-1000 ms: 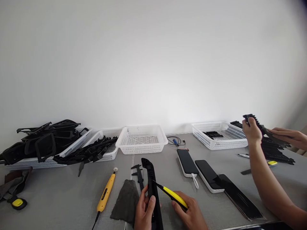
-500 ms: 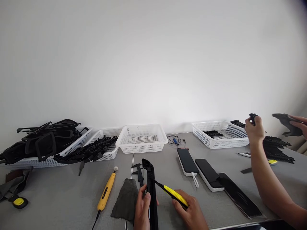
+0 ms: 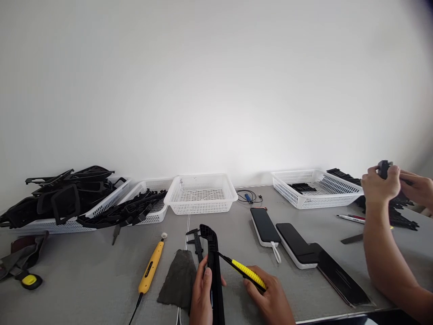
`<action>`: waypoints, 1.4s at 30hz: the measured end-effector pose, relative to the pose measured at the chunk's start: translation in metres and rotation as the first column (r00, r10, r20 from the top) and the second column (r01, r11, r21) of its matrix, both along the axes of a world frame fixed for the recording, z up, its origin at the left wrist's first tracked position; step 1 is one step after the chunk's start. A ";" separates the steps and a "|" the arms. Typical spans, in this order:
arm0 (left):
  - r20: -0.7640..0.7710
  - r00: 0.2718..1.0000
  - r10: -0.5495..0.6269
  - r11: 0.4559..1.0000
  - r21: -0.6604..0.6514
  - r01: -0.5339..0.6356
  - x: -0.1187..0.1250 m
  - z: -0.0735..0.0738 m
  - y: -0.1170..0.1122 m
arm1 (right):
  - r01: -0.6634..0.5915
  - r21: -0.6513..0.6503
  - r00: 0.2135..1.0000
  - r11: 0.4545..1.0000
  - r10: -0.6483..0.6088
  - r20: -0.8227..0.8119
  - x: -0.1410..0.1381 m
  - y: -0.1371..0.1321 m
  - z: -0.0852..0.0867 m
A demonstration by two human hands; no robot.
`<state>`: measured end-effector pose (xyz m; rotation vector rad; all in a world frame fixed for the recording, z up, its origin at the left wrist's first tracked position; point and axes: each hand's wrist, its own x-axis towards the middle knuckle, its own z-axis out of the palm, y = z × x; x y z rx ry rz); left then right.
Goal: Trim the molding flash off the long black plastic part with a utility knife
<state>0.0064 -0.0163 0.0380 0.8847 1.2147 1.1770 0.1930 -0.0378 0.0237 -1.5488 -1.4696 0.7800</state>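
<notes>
My left hand [image 3: 202, 293] is wrapped round a long black plastic part [image 3: 214, 266] with a bent upper end, held upright over the near edge of the table. In my right hand [image 3: 270, 295] is a yellow and black utility knife [image 3: 248, 273], its dark tip touching or very close to the right side of the part. Beside my left hand lies a dark grey cloth [image 3: 177, 280]. Black calipers [image 3: 196, 243] rest behind the part, partly hidden by it.
To the left are a yellow corded tool [image 3: 151, 267] and baskets heaped with black parts [image 3: 61, 198]. A white basket [image 3: 201, 207] stands behind. Phone-like devices [image 3: 265, 225] lie to the right. A co-worker's hands [image 3: 382, 183] hold a small dark part at far right, near another basket [image 3: 304, 203].
The co-worker's hands have come together at the far right, the nearer arm shifting right. My own hands, the black part and the knife look almost unmoved; the view has shifted slightly.
</notes>
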 end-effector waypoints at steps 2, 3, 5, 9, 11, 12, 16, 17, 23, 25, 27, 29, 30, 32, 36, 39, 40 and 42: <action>0.000 1.000 0.005 1.000 0.008 -0.005 0.000 0.000 0.000 | 0.002 -0.004 1.000 1.000 -0.002 0.003 0.000 -0.001 0.000; -0.002 1.000 0.005 1.000 0.019 -0.005 0.001 -0.001 0.000 | 0.002 -0.003 1.000 1.000 -0.002 0.000 0.000 -0.001 0.000; -0.013 1.000 -0.001 1.000 0.027 0.001 0.001 -0.002 0.000 | 0.007 0.001 1.000 1.000 -0.007 -0.006 0.000 -0.002 -0.001; -0.036 0.999 -0.019 1.000 0.015 0.020 0.000 -0.003 0.000 | 0.007 0.013 1.000 1.000 -0.007 -0.004 0.001 -0.002 -0.002; -0.035 0.999 -0.022 0.999 0.028 0.023 0.000 -0.002 0.000 | 0.004 0.018 1.000 1.000 -0.004 0.001 0.001 -0.002 -0.001; -0.036 0.999 -0.024 0.999 0.036 0.026 -0.001 -0.002 0.000 | 0.006 0.020 1.000 1.000 -0.006 0.001 0.001 -0.001 -0.001; -0.039 0.999 -0.032 0.998 0.044 0.034 0.000 0.000 -0.001 | 0.031 0.041 0.999 0.999 -0.031 -0.007 0.000 0.000 -0.003; -0.033 0.999 -0.030 0.999 0.040 0.031 0.000 0.000 -0.001 | 0.031 0.046 1.000 0.998 -0.031 -0.007 0.000 0.001 -0.003; -0.031 0.999 -0.010 0.999 0.037 0.011 0.002 0.002 -0.002 | 0.033 0.024 0.999 0.999 -0.033 0.009 0.000 -0.001 0.001; -0.032 0.999 0.003 0.999 0.040 -0.002 0.003 0.002 -0.002 | 0.029 0.028 1.000 0.999 -0.029 0.001 0.000 -0.001 0.002; -0.035 0.999 0.006 1.000 0.030 -0.005 0.004 0.003 -0.002 | 0.014 0.032 1.000 0.999 -0.014 -0.003 0.000 -0.001 0.001; -0.044 0.999 -0.007 1.000 0.015 0.008 0.004 0.004 -0.002 | 0.024 0.029 1.000 0.999 -0.024 0.001 0.000 -0.001 -0.001; -0.049 0.999 -0.017 1.000 0.006 0.017 0.003 0.004 -0.002 | 0.041 0.029 0.999 0.999 -0.041 0.004 0.000 0.000 -0.003; -0.054 0.998 -0.034 0.999 -0.001 0.034 0.003 0.004 -0.001 | 0.071 0.037 0.997 0.997 -0.071 0.005 0.000 0.001 -0.006; -0.052 0.998 -0.047 0.999 0.009 0.048 0.001 0.000 0.000 | 0.045 0.041 0.999 0.998 -0.045 -0.014 0.000 0.001 -0.007; -0.055 0.998 -0.040 0.999 0.016 0.041 0.001 -0.003 0.000 | 0.071 0.052 0.997 0.996 -0.071 -0.003 0.000 0.001 -0.004; -0.053 0.998 -0.039 0.999 0.017 0.040 0.001 -0.003 0.000 | 0.080 0.059 0.997 0.995 -0.080 0.001 0.000 0.000 -0.004; -0.041 0.998 -0.043 0.999 0.023 0.044 0.002 -0.003 0.000 | 0.066 0.067 0.998 0.996 -0.066 0.001 0.000 0.000 -0.002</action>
